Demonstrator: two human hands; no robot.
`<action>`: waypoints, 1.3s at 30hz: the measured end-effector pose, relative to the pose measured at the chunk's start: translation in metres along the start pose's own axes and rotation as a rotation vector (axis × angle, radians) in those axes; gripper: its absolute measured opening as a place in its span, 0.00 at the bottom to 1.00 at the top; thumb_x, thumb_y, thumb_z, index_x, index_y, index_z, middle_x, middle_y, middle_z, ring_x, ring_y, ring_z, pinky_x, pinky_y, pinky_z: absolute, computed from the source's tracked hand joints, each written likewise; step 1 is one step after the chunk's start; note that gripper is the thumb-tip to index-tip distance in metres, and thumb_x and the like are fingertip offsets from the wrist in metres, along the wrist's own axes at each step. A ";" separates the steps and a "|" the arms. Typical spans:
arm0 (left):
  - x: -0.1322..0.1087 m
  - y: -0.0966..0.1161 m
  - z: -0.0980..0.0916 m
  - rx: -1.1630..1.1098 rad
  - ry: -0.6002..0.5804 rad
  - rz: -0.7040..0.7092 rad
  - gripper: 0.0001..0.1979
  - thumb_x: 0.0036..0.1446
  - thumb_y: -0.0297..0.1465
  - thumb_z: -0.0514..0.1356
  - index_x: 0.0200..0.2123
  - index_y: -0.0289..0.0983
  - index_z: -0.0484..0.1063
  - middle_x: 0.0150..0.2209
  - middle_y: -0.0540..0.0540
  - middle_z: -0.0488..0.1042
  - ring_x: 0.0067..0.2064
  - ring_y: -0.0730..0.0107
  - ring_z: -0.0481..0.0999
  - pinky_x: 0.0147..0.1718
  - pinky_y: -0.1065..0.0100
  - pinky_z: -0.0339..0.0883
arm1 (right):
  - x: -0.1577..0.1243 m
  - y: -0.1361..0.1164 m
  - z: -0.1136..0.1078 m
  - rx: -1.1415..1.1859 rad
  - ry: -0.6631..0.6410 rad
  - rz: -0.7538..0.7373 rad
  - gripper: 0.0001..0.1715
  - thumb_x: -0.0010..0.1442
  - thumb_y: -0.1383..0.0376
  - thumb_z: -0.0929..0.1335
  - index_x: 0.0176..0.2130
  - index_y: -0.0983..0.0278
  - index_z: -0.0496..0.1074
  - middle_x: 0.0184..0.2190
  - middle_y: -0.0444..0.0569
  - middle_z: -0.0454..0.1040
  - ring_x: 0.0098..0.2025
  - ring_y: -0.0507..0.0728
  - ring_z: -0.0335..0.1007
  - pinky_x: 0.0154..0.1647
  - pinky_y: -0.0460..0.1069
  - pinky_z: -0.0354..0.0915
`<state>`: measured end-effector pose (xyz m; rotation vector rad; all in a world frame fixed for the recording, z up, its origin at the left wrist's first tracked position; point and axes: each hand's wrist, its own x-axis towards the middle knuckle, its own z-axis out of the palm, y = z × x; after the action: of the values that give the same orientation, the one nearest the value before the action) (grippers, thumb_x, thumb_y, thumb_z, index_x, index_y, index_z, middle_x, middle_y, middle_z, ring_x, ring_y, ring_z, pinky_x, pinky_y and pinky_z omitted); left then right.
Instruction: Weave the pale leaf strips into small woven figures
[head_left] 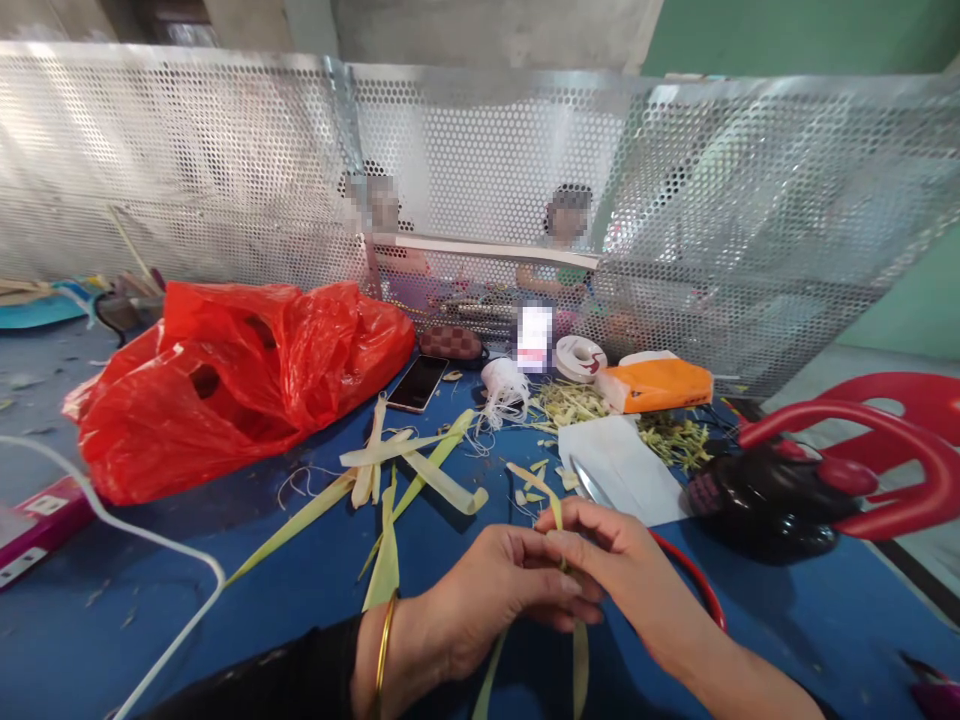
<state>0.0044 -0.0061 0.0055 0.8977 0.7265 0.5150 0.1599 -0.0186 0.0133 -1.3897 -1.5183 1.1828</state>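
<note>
Both hands meet low in the middle of the head view, over the blue table. My left hand (499, 585), with a gold bangle at the wrist, is closed round pale green leaf strips. My right hand (619, 555) pinches the same leaf strip (553, 497) near its upper end, which curls up above the fingers. Two strip ends (580, 665) hang below the hands. The fingers partly hide where the strips come together. To the left lie several loose leaf strips (442, 480), crossing each other, beside a bundle of white thread (504, 388).
A red plastic bag (247, 385) fills the left, near a white cable (165, 540). A phone (418, 384), tape roll (580, 358), orange tissue pack (660, 385), white paper (626, 465) and dark red-handled kettle (780, 500) surround the work. Behind a perforated metal screen (487, 150) sit two people.
</note>
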 end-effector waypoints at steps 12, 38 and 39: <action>0.009 -0.003 -0.011 -0.179 0.174 0.007 0.07 0.46 0.28 0.66 0.31 0.31 0.79 0.26 0.45 0.77 0.24 0.76 0.73 0.26 0.76 0.64 | -0.016 0.002 0.008 -0.790 0.175 -0.945 0.09 0.64 0.71 0.63 0.35 0.64 0.73 0.24 0.45 0.71 0.27 0.54 0.66 0.31 0.51 0.60; 0.008 0.019 -0.018 -0.353 0.226 0.030 0.05 0.55 0.23 0.61 0.36 0.30 0.75 0.33 0.42 0.79 0.32 0.71 0.80 0.32 0.76 0.72 | -0.011 0.024 0.018 -0.976 0.045 -1.087 0.16 0.64 0.73 0.59 0.44 0.71 0.74 0.28 0.51 0.75 0.30 0.56 0.68 0.36 0.53 0.64; 0.008 0.016 -0.017 -0.363 0.226 0.028 0.05 0.54 0.23 0.61 0.35 0.30 0.75 0.32 0.43 0.79 0.32 0.71 0.80 0.32 0.75 0.71 | -0.012 0.021 0.018 -0.992 0.058 -1.124 0.17 0.65 0.73 0.58 0.45 0.72 0.73 0.29 0.51 0.75 0.30 0.56 0.68 0.37 0.53 0.63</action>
<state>-0.0050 0.0166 0.0093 0.5155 0.7936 0.7544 0.1505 -0.0339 -0.0116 -0.7377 -2.4376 -0.3608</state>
